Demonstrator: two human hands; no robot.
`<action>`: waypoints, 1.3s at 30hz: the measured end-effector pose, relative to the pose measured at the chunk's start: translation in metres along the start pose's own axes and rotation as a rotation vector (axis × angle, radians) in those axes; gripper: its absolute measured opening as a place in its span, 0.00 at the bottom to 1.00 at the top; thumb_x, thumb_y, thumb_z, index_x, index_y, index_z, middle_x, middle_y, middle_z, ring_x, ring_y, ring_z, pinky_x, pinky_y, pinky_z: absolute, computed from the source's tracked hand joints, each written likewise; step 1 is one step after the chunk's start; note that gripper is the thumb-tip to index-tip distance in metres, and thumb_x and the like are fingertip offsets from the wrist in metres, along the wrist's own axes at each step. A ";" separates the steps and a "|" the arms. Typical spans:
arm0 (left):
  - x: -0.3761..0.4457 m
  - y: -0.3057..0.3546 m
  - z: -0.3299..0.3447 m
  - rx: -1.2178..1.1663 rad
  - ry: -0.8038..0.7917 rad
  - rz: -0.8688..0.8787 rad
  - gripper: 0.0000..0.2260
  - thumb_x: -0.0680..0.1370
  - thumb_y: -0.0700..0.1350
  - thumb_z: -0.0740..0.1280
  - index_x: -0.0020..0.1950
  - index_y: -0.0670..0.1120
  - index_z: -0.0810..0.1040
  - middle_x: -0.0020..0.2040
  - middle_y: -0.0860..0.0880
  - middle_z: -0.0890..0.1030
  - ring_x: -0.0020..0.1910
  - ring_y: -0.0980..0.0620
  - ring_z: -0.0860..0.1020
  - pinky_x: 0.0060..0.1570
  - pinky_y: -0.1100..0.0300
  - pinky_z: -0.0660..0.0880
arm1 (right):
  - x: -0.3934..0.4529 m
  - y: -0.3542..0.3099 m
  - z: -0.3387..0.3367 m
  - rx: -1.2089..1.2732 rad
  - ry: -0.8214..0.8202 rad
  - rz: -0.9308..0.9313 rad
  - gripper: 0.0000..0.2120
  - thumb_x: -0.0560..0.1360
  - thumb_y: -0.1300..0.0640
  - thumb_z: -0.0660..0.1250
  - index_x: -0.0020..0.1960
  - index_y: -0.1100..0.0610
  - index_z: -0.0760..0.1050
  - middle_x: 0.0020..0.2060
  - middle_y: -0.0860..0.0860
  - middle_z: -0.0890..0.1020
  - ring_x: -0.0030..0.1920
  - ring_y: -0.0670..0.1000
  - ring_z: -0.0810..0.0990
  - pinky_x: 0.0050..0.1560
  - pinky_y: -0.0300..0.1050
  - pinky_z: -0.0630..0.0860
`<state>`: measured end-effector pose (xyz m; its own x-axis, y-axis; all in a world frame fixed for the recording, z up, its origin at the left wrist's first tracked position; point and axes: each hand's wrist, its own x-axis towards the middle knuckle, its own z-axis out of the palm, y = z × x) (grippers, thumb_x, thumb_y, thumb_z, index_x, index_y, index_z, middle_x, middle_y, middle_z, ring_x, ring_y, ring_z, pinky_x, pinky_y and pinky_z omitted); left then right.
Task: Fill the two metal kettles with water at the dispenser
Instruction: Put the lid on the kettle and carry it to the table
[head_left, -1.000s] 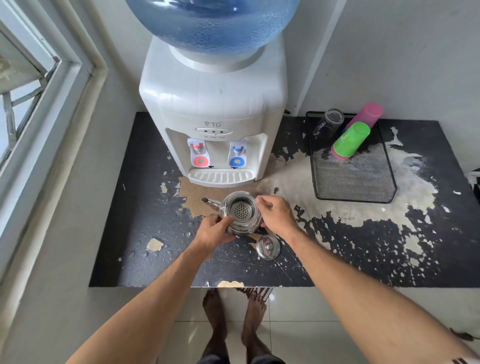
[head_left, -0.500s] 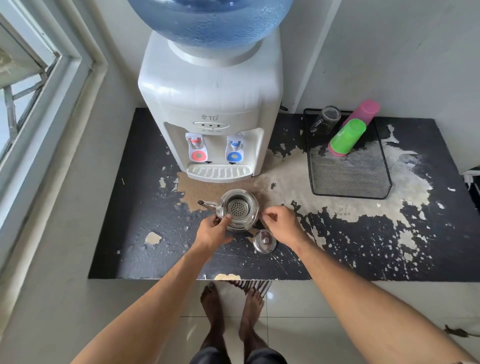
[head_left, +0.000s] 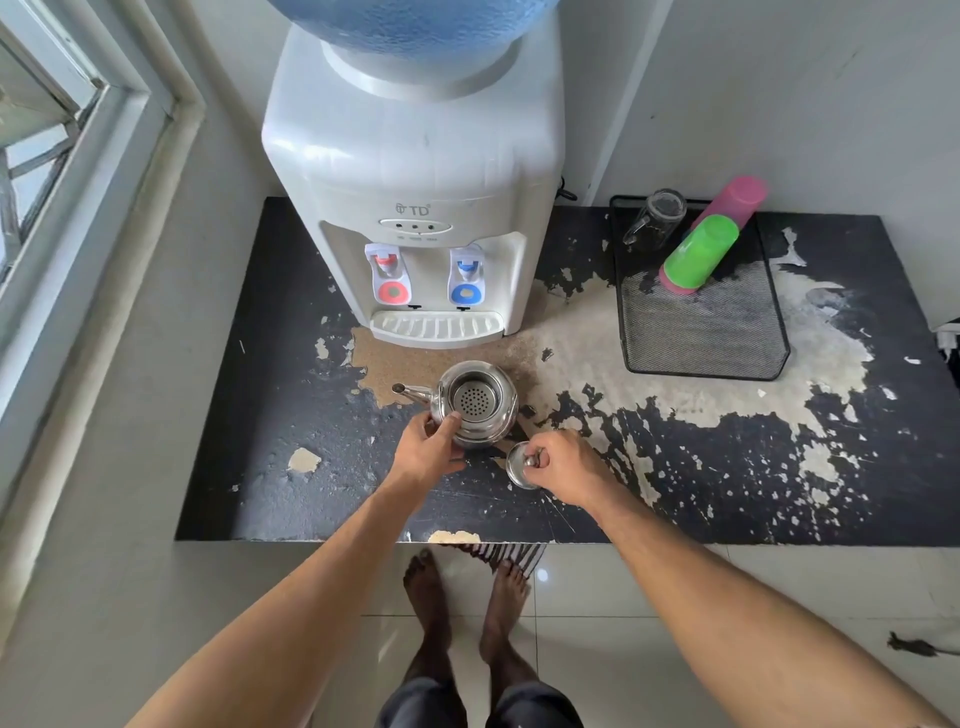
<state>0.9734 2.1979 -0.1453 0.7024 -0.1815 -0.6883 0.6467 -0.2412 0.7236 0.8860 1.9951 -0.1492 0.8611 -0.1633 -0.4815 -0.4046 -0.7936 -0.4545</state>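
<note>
Your left hand grips the open kettle on the counter; your right hand pinches its lid. No second kettle shows; filling apparently remains.

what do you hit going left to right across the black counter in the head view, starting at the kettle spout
kettle spout → kettle held by the left hand → lid under the right hand → mesh tray, with the glass mug and then the green cup at its far end
</note>
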 end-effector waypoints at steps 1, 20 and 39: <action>0.000 0.000 0.000 -0.001 0.001 -0.005 0.18 0.84 0.51 0.66 0.69 0.42 0.72 0.57 0.43 0.83 0.53 0.44 0.85 0.43 0.58 0.84 | 0.000 0.000 -0.002 0.001 0.012 0.005 0.13 0.75 0.56 0.76 0.58 0.55 0.82 0.51 0.51 0.82 0.45 0.47 0.77 0.38 0.36 0.68; -0.026 0.033 -0.013 0.273 0.310 0.133 0.12 0.79 0.49 0.69 0.57 0.45 0.73 0.55 0.42 0.79 0.50 0.46 0.80 0.54 0.45 0.80 | 0.028 -0.085 -0.067 0.044 0.294 -0.295 0.08 0.78 0.55 0.71 0.56 0.55 0.80 0.46 0.45 0.77 0.48 0.46 0.76 0.54 0.47 0.80; -0.001 0.062 -0.015 1.329 0.111 0.738 0.20 0.77 0.56 0.71 0.68 0.54 0.81 0.67 0.52 0.80 0.66 0.47 0.74 0.66 0.46 0.67 | 0.032 -0.091 -0.048 -0.173 0.167 -0.386 0.18 0.78 0.60 0.70 0.68 0.57 0.77 0.61 0.53 0.80 0.62 0.54 0.75 0.67 0.53 0.74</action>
<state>1.0173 2.1969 -0.0986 0.7954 -0.5860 -0.1547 -0.5331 -0.7979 0.2814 0.9648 2.0335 -0.0870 0.9825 0.0828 -0.1671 0.0012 -0.8988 -0.4383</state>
